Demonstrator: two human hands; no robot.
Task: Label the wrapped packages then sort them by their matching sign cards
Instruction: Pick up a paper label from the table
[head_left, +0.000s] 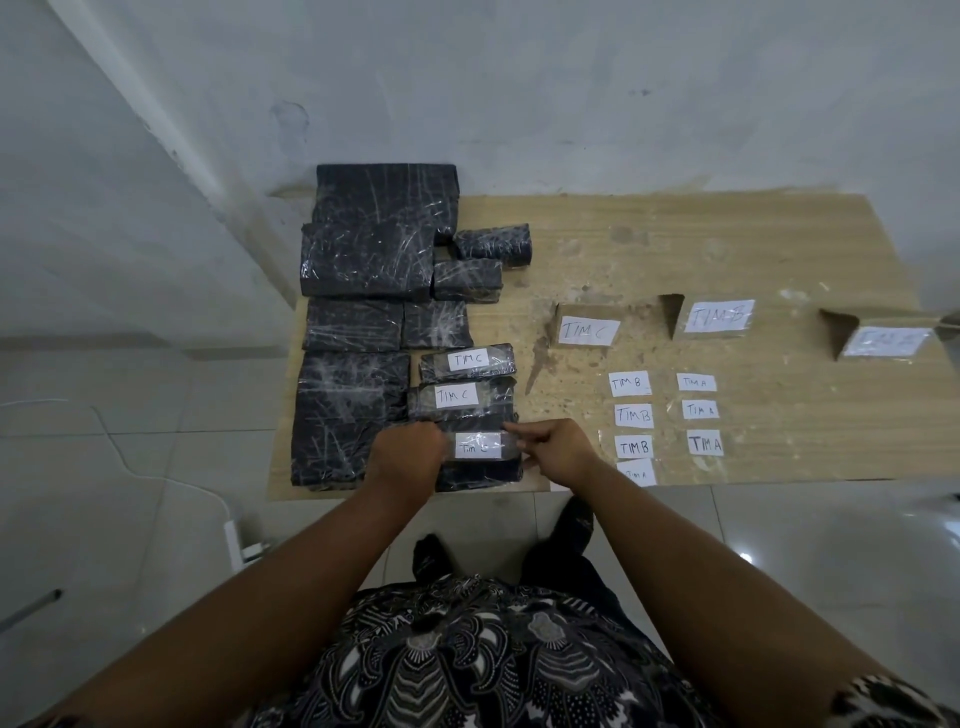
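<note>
Several black wrapped packages lie on the left half of the wooden table (727, 249). Two of them carry white "TIM C" labels (467, 359) (456, 397). A third "TIM C" label (478, 446) lies under clear tape on the nearest package (480, 475). My left hand (410, 452) presses on that package's left end. My right hand (556, 449) pinches at the tape by the label's right edge. Loose "TIM B" (634, 414) and "TIM A" labels (700, 410) lie in two columns to the right. Three folded sign cards stand behind: "TIM C" (588, 332), "TIM B" (719, 317), and a blurred third (885, 341).
The table stands against a white wall in a corner. A white cable and power strip (236, 543) lie on the tiled floor at the left. Large unlabelled packages (384, 228) are stacked at the table's back left.
</note>
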